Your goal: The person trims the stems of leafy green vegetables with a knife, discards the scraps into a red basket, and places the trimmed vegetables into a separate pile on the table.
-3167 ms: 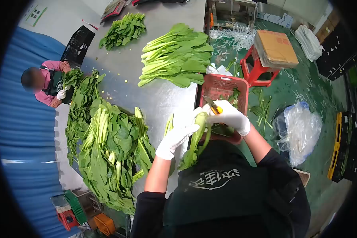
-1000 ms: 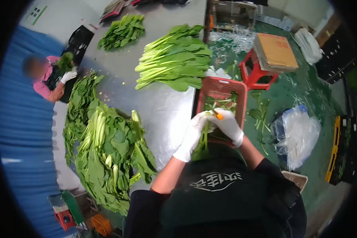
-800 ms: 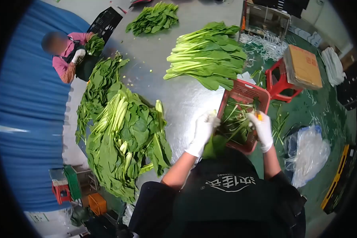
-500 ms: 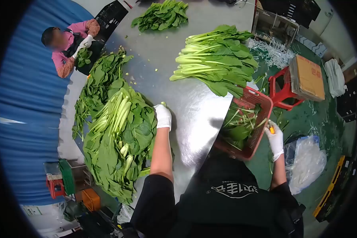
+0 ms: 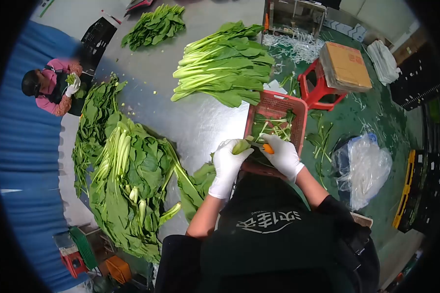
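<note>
In the head view my left hand (image 5: 225, 168), in a white glove, is closed round a leafy green vegetable (image 5: 240, 146). Its pale stem end points toward my right hand, and leaves trail down to the left behind the wrist. My right hand (image 5: 286, 158), gloved too, grips a small knife with an orange handle (image 5: 268, 148); the blade is at the stem end. Both hands are over the near edge of a red crate (image 5: 299, 110) holding cut stems and leaves. To the left, a large heap of leafy greens (image 5: 151, 171) covers the metal table (image 5: 166, 115).
A row of aligned greens (image 5: 225, 63) lies ahead, a smaller bunch (image 5: 154, 25) beyond it. Across the table a person in pink (image 5: 49, 93) holds greens. A red stool (image 5: 322, 88) bearing a cardboard box (image 5: 344, 66) and a plastic bag (image 5: 364, 171) are at right.
My left hand has come from the heap to the crate with a leafy green. My right hand, with the knife, has moved in from the right to meet it. The view has shifted rightward.
</note>
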`<action>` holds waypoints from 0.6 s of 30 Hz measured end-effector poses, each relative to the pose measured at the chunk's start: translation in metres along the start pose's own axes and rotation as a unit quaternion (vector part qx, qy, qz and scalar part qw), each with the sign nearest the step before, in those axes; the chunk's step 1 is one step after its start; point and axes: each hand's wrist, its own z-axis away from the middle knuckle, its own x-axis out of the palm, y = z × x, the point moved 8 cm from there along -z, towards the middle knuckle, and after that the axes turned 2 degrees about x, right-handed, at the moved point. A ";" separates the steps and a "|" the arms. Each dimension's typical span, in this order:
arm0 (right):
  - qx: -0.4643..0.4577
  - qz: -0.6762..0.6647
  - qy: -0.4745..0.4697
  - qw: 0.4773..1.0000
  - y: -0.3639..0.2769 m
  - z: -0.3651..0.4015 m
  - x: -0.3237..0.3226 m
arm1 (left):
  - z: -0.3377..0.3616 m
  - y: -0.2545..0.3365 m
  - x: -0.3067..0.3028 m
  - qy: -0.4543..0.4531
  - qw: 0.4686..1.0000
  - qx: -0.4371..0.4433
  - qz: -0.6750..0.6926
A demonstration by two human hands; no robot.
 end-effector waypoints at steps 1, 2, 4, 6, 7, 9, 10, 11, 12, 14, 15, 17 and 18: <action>-0.008 0.017 -0.003 1.000 -0.002 0.002 -0.002 | 0.002 0.006 0.003 0.009 0.999 0.033 0.004; -0.006 0.018 0.001 1.000 -0.001 0.004 -0.004 | 0.004 0.012 0.003 0.006 0.999 0.037 0.004; -0.010 0.032 0.003 0.999 0.005 0.007 -0.005 | 0.009 0.035 -0.001 0.028 0.995 0.098 0.006; -0.030 0.014 0.017 0.999 0.024 0.014 -0.005 | 0.013 0.043 0.001 0.033 0.991 0.133 0.014; 0.012 0.053 -0.011 0.998 0.044 0.016 -0.001 | 0.017 0.048 -0.001 0.040 0.986 0.162 0.020; 0.103 0.095 -0.028 0.990 0.097 0.020 0.000 | 0.020 0.055 -0.010 0.047 0.985 0.157 0.058; 0.150 0.098 -0.022 0.984 0.125 0.025 -0.004 | 0.020 0.060 -0.019 0.058 0.984 0.141 0.094; 0.168 0.088 -0.001 0.982 0.137 0.030 -0.013 | 0.020 0.056 -0.025 0.049 0.980 0.022 0.193; 0.188 0.076 0.018 0.979 0.148 0.036 -0.018 | 0.015 0.050 -0.031 0.044 0.981 0.024 0.185; 0.165 0.044 0.061 0.983 0.152 0.040 -0.028 | 0.006 0.043 -0.043 0.044 0.928 -0.068 0.364; 0.173 0.027 0.069 0.982 0.154 0.040 -0.030 | -0.002 0.037 -0.051 0.071 0.887 -0.063 0.451; 0.180 0.008 0.078 0.980 0.155 0.040 -0.029 | -0.019 0.028 -0.071 0.104 0.817 -0.050 0.565; 0.184 -0.001 0.077 0.980 0.154 0.039 -0.028 | -0.027 0.021 -0.074 0.111 0.771 -0.073 0.623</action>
